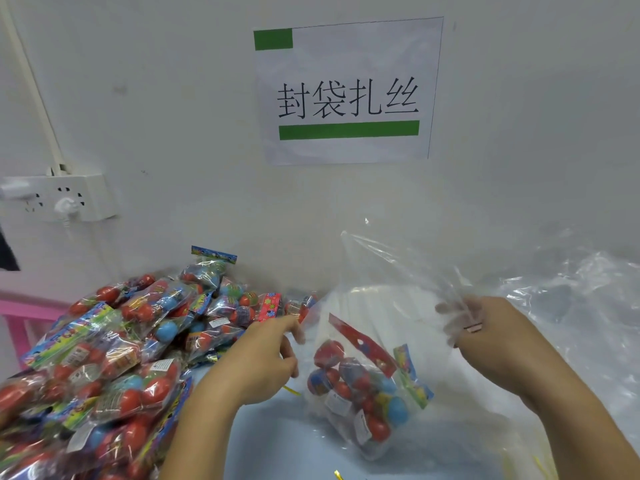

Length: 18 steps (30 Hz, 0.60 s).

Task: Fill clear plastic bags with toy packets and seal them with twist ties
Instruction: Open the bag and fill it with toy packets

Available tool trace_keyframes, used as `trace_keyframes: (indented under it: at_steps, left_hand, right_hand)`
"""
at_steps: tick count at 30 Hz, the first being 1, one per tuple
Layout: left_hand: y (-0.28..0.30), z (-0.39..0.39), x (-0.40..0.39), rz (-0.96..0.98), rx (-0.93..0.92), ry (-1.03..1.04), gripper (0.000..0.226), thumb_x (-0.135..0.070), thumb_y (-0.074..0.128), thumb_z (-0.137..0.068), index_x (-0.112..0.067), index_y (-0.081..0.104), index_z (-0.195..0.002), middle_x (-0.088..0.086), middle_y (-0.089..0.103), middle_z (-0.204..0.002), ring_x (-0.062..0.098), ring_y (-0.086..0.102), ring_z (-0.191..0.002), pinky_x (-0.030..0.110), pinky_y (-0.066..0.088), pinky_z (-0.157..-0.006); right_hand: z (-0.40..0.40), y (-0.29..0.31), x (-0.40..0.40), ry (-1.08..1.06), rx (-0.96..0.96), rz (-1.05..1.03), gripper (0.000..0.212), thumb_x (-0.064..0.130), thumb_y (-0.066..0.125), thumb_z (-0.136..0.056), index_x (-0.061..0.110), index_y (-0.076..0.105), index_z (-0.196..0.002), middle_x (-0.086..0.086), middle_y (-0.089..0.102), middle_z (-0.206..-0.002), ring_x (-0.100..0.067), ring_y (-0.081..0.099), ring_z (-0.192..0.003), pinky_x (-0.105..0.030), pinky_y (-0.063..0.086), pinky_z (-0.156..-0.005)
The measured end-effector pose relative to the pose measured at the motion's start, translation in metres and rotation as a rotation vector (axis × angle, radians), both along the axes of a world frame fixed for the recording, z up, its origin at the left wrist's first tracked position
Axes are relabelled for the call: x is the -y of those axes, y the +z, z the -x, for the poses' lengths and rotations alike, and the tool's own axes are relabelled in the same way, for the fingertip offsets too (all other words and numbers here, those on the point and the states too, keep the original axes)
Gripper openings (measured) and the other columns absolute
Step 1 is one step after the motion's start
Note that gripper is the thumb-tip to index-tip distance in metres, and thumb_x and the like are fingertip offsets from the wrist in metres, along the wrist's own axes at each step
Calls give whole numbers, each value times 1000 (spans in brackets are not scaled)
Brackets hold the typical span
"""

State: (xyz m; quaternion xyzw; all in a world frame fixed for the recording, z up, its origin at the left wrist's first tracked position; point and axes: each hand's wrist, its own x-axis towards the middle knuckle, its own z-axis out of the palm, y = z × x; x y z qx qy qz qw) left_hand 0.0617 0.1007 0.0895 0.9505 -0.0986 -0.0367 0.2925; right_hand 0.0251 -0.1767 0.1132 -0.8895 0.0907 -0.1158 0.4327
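A clear plastic bag stands open in the middle of the table, with a few toy packets of red and blue balls lying in its bottom. My right hand grips the bag's upper right edge and holds it up. My left hand is at the bag's left edge with its fingers curled; whether it holds the film I cannot tell. A big heap of toy packets lies to the left. Yellow twist ties lie near the front edge, and one pokes out under my left hand.
A pile of clear plastic bags sits at the right against the wall. A paper sign hangs on the wall ahead, a white power strip at the left. A pink stool stands at far left.
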Motion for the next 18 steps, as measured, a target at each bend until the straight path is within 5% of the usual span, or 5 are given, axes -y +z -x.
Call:
trace_keyframes:
  at_steps: [6, 11, 14, 16, 18]
  left_hand:
    - [-2, 0, -1, -35, -25, -1, 32, -4, 50, -92, -35, 53, -92, -10, 70, -76, -1, 56, -58, 12, 38, -52]
    - [-3, -1, 0, -44, -39, -7, 32, -3, 51, -93, -35, 54, -94, -10, 71, -79, 3, 57, -65, 14, 38, -55]
    - [-2, 0, 1, -47, -42, -3, 31, -2, 50, -94, -33, 54, -96, -9, 71, -81, 4, 58, -66, 15, 40, -55]
    - [-2, 1, 2, -48, -55, -2, 28, -4, 51, -94, -31, 54, -100, -9, 70, -84, 6, 60, -72, 16, 41, -56]
    - [-1, 1, 2, -56, -64, -1, 26, -11, 57, -96, -31, 53, -110, -9, 67, -93, 7, 62, -82, 16, 42, -60]
  right_hand:
    - [9, 24, -2, -9, 417, 42, 65, -17, 37, -81, 27, 65, -119, 9, 63, -110, 2, 57, -97, -10, 41, -72]
    - [17, 35, -22, 122, 503, 88, 41, 10, 41, -90, 34, 73, -100, 30, 64, -100, 25, 52, -100, 4, 37, -77]
    - [18, 32, -31, 192, 365, 165, 40, 35, 36, -84, 28, 74, -95, 17, 73, -88, 4, 61, -99, -13, 42, -87]
    - [16, 28, -32, 206, 287, 300, 41, 32, 38, -93, 9, 70, -89, -5, 72, -83, -19, 63, -91, -30, 43, -91]
    - [16, 27, -34, 232, 231, 305, 45, 31, 35, -95, -2, 65, -90, -11, 70, -87, -18, 64, -84, -30, 45, -88]
